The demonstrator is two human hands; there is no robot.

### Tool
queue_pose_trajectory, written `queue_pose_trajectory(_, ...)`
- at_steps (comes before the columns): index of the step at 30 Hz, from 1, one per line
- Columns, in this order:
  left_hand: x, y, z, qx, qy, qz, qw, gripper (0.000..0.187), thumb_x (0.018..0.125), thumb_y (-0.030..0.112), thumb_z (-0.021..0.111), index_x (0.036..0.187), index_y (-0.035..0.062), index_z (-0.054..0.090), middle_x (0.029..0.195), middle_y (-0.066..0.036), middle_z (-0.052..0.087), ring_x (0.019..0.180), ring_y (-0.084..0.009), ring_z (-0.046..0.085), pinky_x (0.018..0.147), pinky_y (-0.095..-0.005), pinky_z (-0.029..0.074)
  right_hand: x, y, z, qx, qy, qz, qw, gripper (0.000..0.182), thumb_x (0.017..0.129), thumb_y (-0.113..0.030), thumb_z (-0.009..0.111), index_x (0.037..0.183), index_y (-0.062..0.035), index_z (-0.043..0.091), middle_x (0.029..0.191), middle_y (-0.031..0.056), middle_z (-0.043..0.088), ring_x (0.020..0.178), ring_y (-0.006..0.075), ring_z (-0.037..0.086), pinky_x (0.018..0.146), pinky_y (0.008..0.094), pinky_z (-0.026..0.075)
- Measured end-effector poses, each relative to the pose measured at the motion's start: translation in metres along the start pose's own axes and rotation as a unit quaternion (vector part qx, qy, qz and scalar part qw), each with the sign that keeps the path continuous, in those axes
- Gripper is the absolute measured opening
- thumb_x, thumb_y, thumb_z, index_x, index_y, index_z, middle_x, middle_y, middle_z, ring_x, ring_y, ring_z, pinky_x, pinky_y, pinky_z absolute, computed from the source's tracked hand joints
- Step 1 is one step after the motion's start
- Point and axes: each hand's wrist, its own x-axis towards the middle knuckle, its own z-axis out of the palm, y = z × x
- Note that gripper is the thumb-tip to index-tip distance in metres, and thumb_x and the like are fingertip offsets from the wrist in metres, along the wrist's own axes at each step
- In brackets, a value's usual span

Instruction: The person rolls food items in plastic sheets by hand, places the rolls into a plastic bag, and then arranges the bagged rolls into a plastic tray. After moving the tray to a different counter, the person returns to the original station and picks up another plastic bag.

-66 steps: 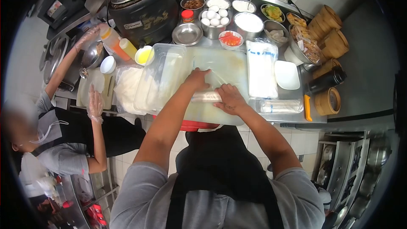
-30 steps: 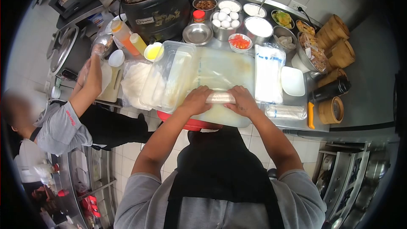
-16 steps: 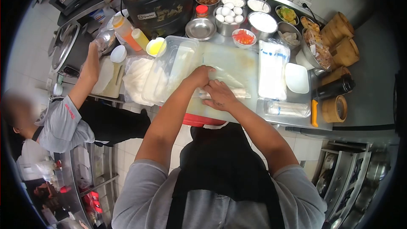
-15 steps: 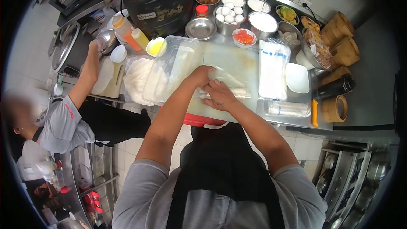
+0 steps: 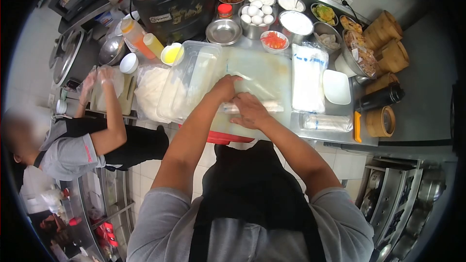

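Note:
A pale roll in clear plastic wrap (image 5: 273,106) lies crosswise on the translucent white cutting board (image 5: 279,75) in front of me. My right hand (image 5: 251,110) is over the roll's left part, thumb on the near side and fingers on the far side. Just beyond it, my left hand (image 5: 225,88) has bent fingers closed on the loose plastic wrap (image 5: 255,85) spread over the board; its fingertips are partly hidden. The two hands nearly touch. Left of the board stands a clear plastic container (image 5: 177,92).
Another wrapped roll (image 5: 327,122), a stack of plastic-wrapped white sheets (image 5: 309,80), a white dish (image 5: 336,87) and an orange-handled knife (image 5: 357,127) lie to the right. Behind are a bowl of eggs (image 5: 255,29) and shredded orange-red food (image 5: 274,40). At left a co-worker's gloved hands (image 5: 106,73) handle a pale sheet.
My hands stay nearly in place at the roll. The co-worker's hand has come down from the metal bowl, and both gloved hands are now over the board at left. The view has shifted slightly.

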Motion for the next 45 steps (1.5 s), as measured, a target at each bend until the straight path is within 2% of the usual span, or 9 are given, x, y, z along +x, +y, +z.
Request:
queue_pose_trajectory(6,-0.032,0.012,0.02,0.01,0.166,0.076,0.983,0.043,0.084,0.014,0.07,0.125,0.0066,0.061,0.112,-0.018,0.061,0.109,-0.0378,0.059,0.093,-0.0438,0.049,-0.044,0.024,-0.036,0.003,0.031,0.082,0.996,0.061,0.078,-0.038,0.078,0.125,-0.0047,0.057,0.115,0.012,0.051,0.114,0.0306,0.048,0.1,0.0424,0.039)
queue_pose_trajectory(9,-0.059,0.022,0.026,-0.058,0.126,0.118,0.983,0.032,0.087,0.016,0.068,0.117,0.0034,0.065,0.11,-0.016,0.061,0.107,-0.0371,0.058,0.092,-0.0448,0.048,-0.056,0.033,-0.034,-0.005,0.039,0.076,0.996,0.059,0.077,-0.034,0.08,0.123,-0.0049,0.058,0.114,0.0111,0.052,0.113,0.0297,0.049,0.098,0.0414,0.04)
queue_pose_trajectory(16,-0.072,0.025,0.028,-0.001,0.144,0.151,0.978,0.027,0.09,0.019,0.068,0.111,0.0014,0.068,0.116,-0.015,0.061,0.108,-0.0346,0.059,0.093,-0.0435,0.048,-0.066,0.033,-0.029,0.001,0.051,0.08,0.995,0.053,0.08,-0.027,0.077,0.125,-0.005,0.058,0.113,0.0098,0.055,0.111,0.0288,0.051,0.097,0.0398,0.042)
queue_pose_trajectory(24,-0.07,0.027,0.017,0.027,0.076,0.125,0.989,0.036,0.095,0.031,0.06,0.117,0.0037,0.066,0.127,-0.012,0.057,0.117,-0.031,0.055,0.098,-0.0467,0.042,-0.068,0.039,-0.035,0.023,0.031,0.085,0.996,0.058,0.082,-0.034,0.076,0.127,-0.0022,0.058,0.117,0.0127,0.055,0.113,0.0313,0.052,0.1,0.0414,0.042)
queue_pose_trajectory(29,-0.056,0.04,0.02,0.082,0.127,0.112,0.982,0.046,0.096,0.034,0.058,0.132,0.0051,0.058,0.142,-0.014,0.049,0.132,-0.0323,0.046,0.109,-0.0524,0.035,-0.062,0.054,-0.032,0.043,0.156,0.055,0.985,0.07,0.087,-0.053,0.067,0.131,0.0008,0.056,0.133,0.0202,0.054,0.124,0.0363,0.051,0.107,0.0456,0.037)
queue_pose_trajectory(33,-0.055,0.046,0.042,0.112,0.167,0.127,0.971,0.054,0.094,0.028,0.063,0.14,0.0049,0.049,0.151,-0.018,0.04,0.142,-0.0365,0.036,0.115,-0.0588,0.027,-0.056,0.067,-0.031,0.037,0.143,0.1,0.984,0.071,0.09,-0.056,0.061,0.131,0.0013,0.056,0.141,0.022,0.051,0.131,0.0372,0.047,0.11,0.0462,0.034)
queue_pose_trajectory(39,-0.068,0.056,0.049,0.038,0.146,0.213,0.965,0.048,0.093,0.028,0.062,0.133,0.0038,0.054,0.136,-0.016,0.052,0.131,-0.033,0.045,0.112,-0.0507,0.032,-0.039,0.088,-0.026,-0.018,0.131,0.126,0.983,0.062,0.098,-0.049,0.052,0.133,0.001,0.053,0.142,0.0228,0.05,0.137,0.0366,0.043,0.113,0.0477,0.032)
queue_pose_trajectory(42,-0.072,0.058,0.059,0.06,0.167,0.214,0.961,0.042,0.091,0.025,0.065,0.126,0.0026,0.058,0.125,-0.016,0.056,0.118,-0.0344,0.052,0.103,-0.0459,0.039,-0.033,0.094,-0.029,-0.039,0.119,0.164,0.978,0.06,0.099,-0.047,0.05,0.134,0.0013,0.053,0.145,0.022,0.048,0.138,0.0351,0.042,0.114,0.0495,0.031)
queue_pose_trajectory(45,-0.074,0.059,0.059,0.073,0.164,0.213,0.961,0.044,0.091,0.027,0.066,0.127,0.0029,0.058,0.123,-0.015,0.056,0.118,-0.033,0.052,0.101,-0.0454,0.039,-0.032,0.099,-0.032,-0.04,0.098,0.195,0.975,0.061,0.098,-0.048,0.052,0.133,0.0018,0.053,0.147,0.0212,0.047,0.138,0.0338,0.042,0.114,0.0501,0.03)
